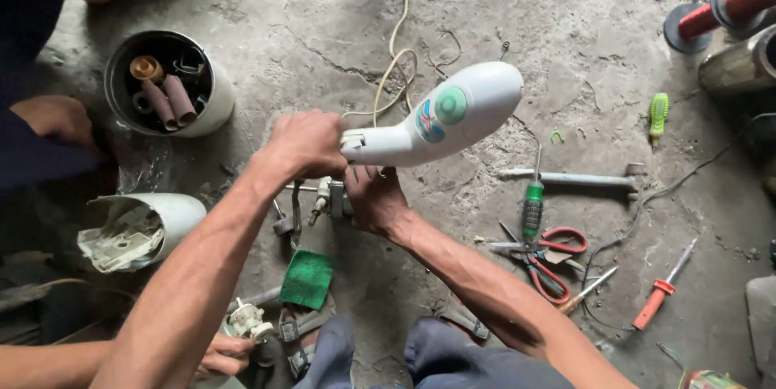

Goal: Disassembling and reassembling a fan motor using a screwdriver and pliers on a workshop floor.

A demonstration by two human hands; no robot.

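While both hands work over the concrete floor (566,17):
housing: white fan housing (440,118), above green screwdriver (532,210)
left hand (307,142): closed on housing's narrow end
right hand (373,199): gripping below housing, metal part (327,195)

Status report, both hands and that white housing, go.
Left hand gripping white fan housing at its base. Right hand below on metal fitting. Cord trails behind.

three screwdrivers (532,210), one pair of scissors (543,256), two copper wire spools (719,3), one green cloth (307,279).
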